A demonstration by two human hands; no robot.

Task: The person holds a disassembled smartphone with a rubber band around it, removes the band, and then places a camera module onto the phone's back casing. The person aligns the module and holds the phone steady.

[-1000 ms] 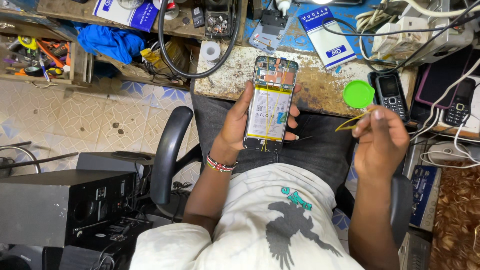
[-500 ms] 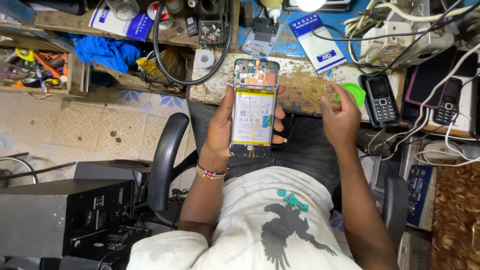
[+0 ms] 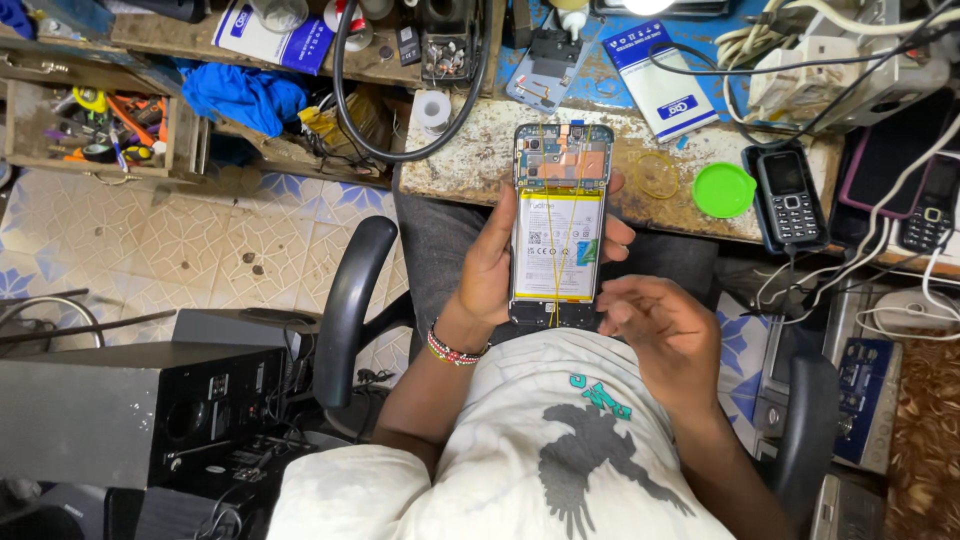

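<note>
Right hand has withdrawn from the green lid, now loosely curled and empty beside the opened phone, which the left hand grips.

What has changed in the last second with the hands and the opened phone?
The right hand left the green lid, where it held a thin yellow piece, reached the bench, then drew back beside the opened phone; yellow bands now run lengthwise around the phone. The left hand kept holding the phone, back cover off. The keypad phones stayed put.
</note>
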